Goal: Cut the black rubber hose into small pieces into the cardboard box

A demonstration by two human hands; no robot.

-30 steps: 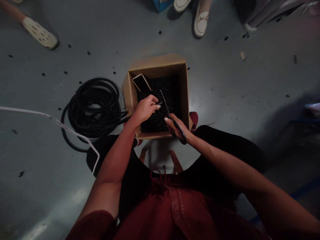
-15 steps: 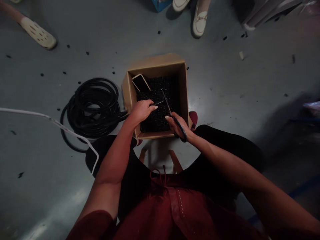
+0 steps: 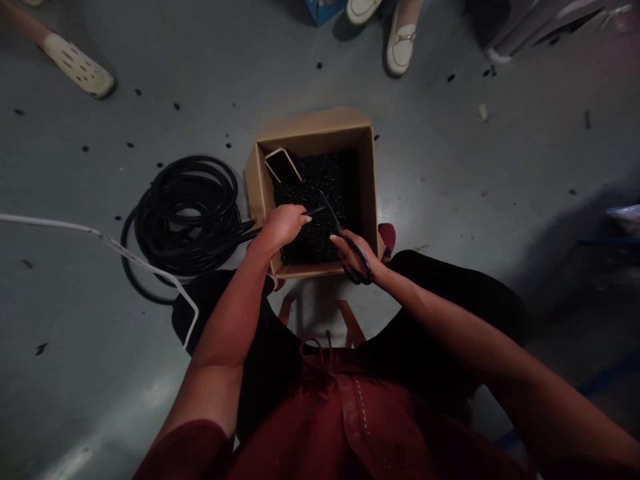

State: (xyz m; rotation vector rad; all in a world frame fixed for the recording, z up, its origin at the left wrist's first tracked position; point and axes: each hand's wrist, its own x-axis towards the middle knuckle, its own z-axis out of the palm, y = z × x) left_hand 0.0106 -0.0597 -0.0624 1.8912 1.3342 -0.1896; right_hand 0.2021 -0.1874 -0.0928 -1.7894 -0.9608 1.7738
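My left hand [image 3: 286, 223] is closed around a black hose-like strip, whose short free end [image 3: 315, 211] sticks out past my fingertips. The strip runs back to a large black coil [image 3: 187, 248] on the floor at the left. A pair of black-handled scissors [image 3: 334, 215] is gripped in my right hand [image 3: 354, 252], its blades pointing up and left beside the strip's end. How far apart the blades are is hard to make out. Below both hands, a cardboard box [image 3: 315, 127] holds a heap of small black pieces [image 3: 320, 233]. Inside its far left corner leans a light-rimmed dark phone-like object [image 3: 283, 165].
Small black bits [image 3: 177, 107] lie scattered over the grey floor. A pale bent cable [image 3: 100, 237] crosses at the left. Other people's light shoes [image 3: 400, 47] show at the top, near a blue box [image 3: 320, 10]. A grey plastic stool-like object [image 3: 520, 33] stands at upper right.
My left hand has shifted slightly down, and the strip's end with it. The scissors' blade tip has dropped a little toward me. My right hand stays almost in place.
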